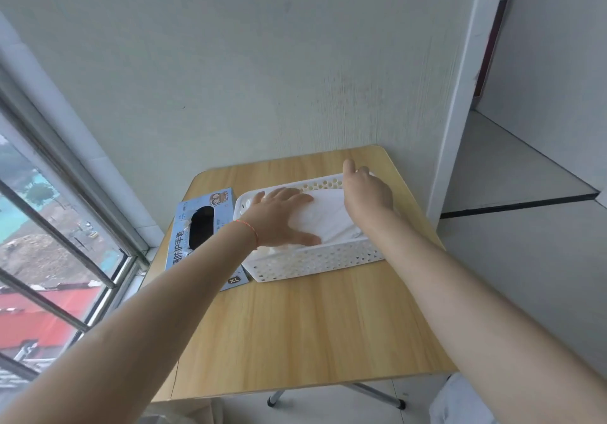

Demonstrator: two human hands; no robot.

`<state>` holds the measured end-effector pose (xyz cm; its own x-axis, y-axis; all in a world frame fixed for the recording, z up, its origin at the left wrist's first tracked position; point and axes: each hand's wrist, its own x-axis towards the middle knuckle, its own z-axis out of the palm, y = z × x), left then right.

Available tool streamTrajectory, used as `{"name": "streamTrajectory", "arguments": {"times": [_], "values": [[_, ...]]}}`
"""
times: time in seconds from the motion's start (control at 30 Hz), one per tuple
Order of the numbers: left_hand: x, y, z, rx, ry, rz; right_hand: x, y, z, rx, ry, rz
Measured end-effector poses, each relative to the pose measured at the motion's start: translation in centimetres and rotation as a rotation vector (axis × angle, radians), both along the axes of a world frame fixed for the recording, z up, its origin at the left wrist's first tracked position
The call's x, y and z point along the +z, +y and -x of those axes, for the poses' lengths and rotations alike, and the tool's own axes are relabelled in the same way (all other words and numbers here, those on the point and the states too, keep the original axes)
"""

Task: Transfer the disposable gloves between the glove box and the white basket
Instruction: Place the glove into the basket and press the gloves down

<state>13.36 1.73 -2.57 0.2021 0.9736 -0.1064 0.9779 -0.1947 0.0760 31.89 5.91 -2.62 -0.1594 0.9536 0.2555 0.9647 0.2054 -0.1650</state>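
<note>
White basket point(315, 261): sitting on the wooden table point(295, 325), toward the table's far half; its perforated walls are showing on the near and far sides.
Disposable gloves point(331, 220): lying as a white pile inside the white basket, filling most of it; single gloves cannot be told apart.
Glove box point(197, 239): lying flat just beside the white basket, on the basket's window side, touching or nearly touching its wall; the dark oval opening is facing up, and an "XL" mark is showing at the box's near corner.
Left hand point(279, 218): reaching into the white basket and lying flat on the disposable gloves, fingers straight and spread, thumb pointing toward the basket's near wall; it is pressing, not grasping. A thin red string point(251, 231) is circling its wrist.
Right hand point(366, 188): hanging over the far end of the white basket, at its far rim, back of the hand facing the camera; the fingers are bending down out of sight, so I cannot tell whether it is grasping anything.
Window point(56, 226): standing beyond the glove box, on the side away from the white basket.
Wall point(262, 62): rising behind the white basket, against the table's far edge.
</note>
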Motion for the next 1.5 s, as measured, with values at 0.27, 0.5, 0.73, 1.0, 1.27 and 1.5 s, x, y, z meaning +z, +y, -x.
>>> {"name": "streamTrajectory", "arguments": {"times": [0.27,0.5,0.73,1.0,1.27,1.5], "values": [[-3.0,0.2,0.7,-0.057,0.158,0.133,-1.1,0.1,0.3,0.070,-0.231,-0.062],[-2.5,0.4,0.6,-0.017,0.023,0.116,0.4,0.2,0.9,0.017,-0.336,-0.144],[1.2,-2.1,7.2,0.351,-0.657,-0.445,3.2,-1.3,7.8,0.300,0.052,-0.097],[-2.0,-6.7,17.0,0.811,-0.514,-0.092,2.3,-5.0,19.8,0.613,0.328,0.408],[-3.9,-7.1,18.0,0.766,-0.585,-0.077,2.4,-6.2,23.0,0.709,-0.499,0.714],[-4.7,-7.2,18.1,0.751,-0.692,-0.083,3.8,-5.1,25.3,0.627,-0.501,0.687]]}}
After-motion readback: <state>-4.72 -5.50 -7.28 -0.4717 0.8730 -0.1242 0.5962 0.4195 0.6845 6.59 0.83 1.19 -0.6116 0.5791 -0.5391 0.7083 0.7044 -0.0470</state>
